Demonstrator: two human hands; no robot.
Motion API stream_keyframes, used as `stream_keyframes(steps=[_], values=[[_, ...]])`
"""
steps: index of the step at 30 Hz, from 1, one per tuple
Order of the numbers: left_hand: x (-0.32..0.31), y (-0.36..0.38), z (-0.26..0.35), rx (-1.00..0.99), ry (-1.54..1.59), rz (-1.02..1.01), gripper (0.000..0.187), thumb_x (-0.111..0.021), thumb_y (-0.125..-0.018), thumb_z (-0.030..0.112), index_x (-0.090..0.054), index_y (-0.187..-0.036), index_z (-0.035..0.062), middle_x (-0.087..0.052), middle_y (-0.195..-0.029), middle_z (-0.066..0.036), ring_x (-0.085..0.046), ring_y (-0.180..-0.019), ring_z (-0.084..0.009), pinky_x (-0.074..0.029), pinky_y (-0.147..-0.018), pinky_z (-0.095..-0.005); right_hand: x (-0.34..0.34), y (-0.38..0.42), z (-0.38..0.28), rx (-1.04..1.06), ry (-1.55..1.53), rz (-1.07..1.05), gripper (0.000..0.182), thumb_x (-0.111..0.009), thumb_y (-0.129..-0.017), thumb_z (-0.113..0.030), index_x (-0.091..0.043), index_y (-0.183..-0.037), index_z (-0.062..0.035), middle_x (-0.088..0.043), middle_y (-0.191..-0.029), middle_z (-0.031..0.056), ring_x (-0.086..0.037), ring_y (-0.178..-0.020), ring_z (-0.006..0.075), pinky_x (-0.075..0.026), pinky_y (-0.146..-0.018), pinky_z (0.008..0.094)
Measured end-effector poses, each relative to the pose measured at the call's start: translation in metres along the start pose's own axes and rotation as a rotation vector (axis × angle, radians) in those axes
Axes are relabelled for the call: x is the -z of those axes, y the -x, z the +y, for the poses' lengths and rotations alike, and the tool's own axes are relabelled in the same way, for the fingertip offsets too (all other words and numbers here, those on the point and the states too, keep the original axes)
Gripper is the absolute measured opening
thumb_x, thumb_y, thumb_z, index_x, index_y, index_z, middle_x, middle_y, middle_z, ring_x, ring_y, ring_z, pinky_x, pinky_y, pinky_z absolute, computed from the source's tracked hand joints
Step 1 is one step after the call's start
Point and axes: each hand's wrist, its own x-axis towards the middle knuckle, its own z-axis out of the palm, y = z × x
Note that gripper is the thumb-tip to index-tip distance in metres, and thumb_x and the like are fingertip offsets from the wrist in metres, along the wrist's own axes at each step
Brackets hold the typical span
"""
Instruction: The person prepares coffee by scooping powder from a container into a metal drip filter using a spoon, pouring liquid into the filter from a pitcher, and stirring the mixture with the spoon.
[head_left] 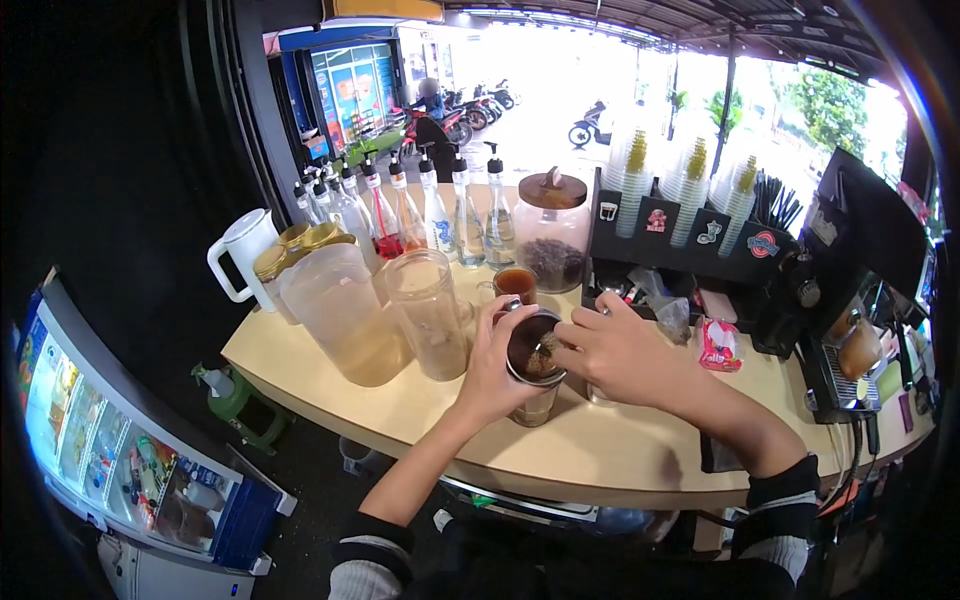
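My left hand (490, 365) is wrapped round a dark metal cup (516, 362) with a shiny rim, tilted so that its inside faces me. Brown, light-flecked contents show inside. My right hand (615, 350) is closed at the cup's right rim, its fingers round what looks like a metal spoon (546, 346) reaching into it. Directly below the cup, a clear glass (535, 409) with light brown contents stands on the counter, partly hidden. Just behind is a glass mug (516, 283) of reddish-brown drink. A shiny metal object (598, 394) is mostly covered by my right hand.
Left on the counter (450, 420) are a cloudy plastic pitcher (345, 310), a tall clear container (425, 310) and a white jug (245, 250). Behind stand several pump bottles (468, 215) and a wooden-lidded jar (552, 230). A cup rack (655, 235) and a coffee machine (850, 350) are at right.
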Motion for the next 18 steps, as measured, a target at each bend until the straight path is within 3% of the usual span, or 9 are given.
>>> stream_keyframes(steps=[3, 7, 8, 10, 15, 18], values=[[0.000, 0.001, 0.001, -0.025, -0.053, 0.016, 0.091, -0.089, -0.049, 0.022, -0.046, -0.129, 0.0107, -0.041, -0.130, -0.017, -0.045, -0.121, -0.0338, -0.038, -0.103, -0.0419, 0.004, -0.002, 0.000, -0.123, -0.004, 0.045, 0.008, -0.063, -0.072, -0.016, -0.064, -0.080, -0.0141, -0.054, -0.087, 0.0003, -0.054, -0.092, 0.0147, -0.037, -0.075, 0.0343], [0.013, -0.008, 0.003, -0.001, 0.059, -0.054, 0.095, -0.089, -0.049, 0.021, -0.043, -0.132, 0.0098, -0.043, -0.131, -0.016, -0.047, -0.120, -0.0307, -0.039, -0.102, -0.0406, -0.005, -0.002, -0.010, -0.082, -0.086, 0.060, 0.010, -0.061, -0.072, -0.015, -0.063, -0.081, -0.0121, -0.053, -0.086, 0.0012, -0.054, -0.090, 0.0156, -0.038, -0.071, 0.0334], [0.016, -0.010, 0.002, 0.039, 0.108, -0.110, 0.096, -0.087, -0.052, 0.019, -0.039, -0.135, 0.0095, -0.045, -0.130, -0.016, -0.047, -0.121, -0.0316, -0.038, -0.102, -0.0420, -0.004, -0.002, -0.009, -0.086, -0.086, 0.061, 0.010, -0.061, -0.072, -0.015, -0.063, -0.081, -0.0121, -0.053, -0.086, 0.0012, -0.054, -0.090, 0.0156, -0.038, -0.071, 0.0334], [0.021, -0.011, 0.002, 0.083, 0.159, -0.170, 0.097, -0.085, -0.054, 0.018, -0.035, -0.138, 0.0092, -0.046, -0.129, -0.015, -0.046, -0.121, -0.0326, -0.036, -0.102, -0.0434, -0.001, -0.005, -0.007, -0.150, 0.014, 0.163, 0.021, -0.068, -0.061, -0.012, -0.059, -0.080, -0.0099, -0.052, -0.082, 0.0005, -0.050, -0.078, 0.0177, -0.034, -0.067, 0.0339], [0.023, -0.010, -0.002, 0.058, 0.111, -0.293, 0.106, -0.084, -0.054, 0.023, -0.027, -0.143, 0.0090, -0.049, -0.129, -0.014, -0.047, -0.121, -0.0280, -0.024, -0.106, -0.0451, -0.006, -0.006, -0.011, -0.138, -0.081, 0.144, 0.021, -0.068, -0.062, -0.012, -0.060, -0.082, -0.0098, -0.052, -0.082, 0.0010, -0.050, -0.078, 0.0177, -0.034, -0.067, 0.0342], [0.021, -0.008, -0.004, 0.082, 0.046, -0.307, 0.102, -0.087, -0.052, 0.022, -0.035, -0.138, 0.0066, -0.047, -0.131, -0.013, -0.044, -0.124, -0.0302, -0.031, -0.108, -0.0424, 0.001, -0.004, -0.007, -0.141, -0.028, 0.090, 0.017, -0.065, -0.067, -0.014, -0.061, -0.083, -0.0107, -0.053, -0.085, 0.0010, -0.052, -0.084, 0.0166, -0.036, -0.070, 0.0335]])
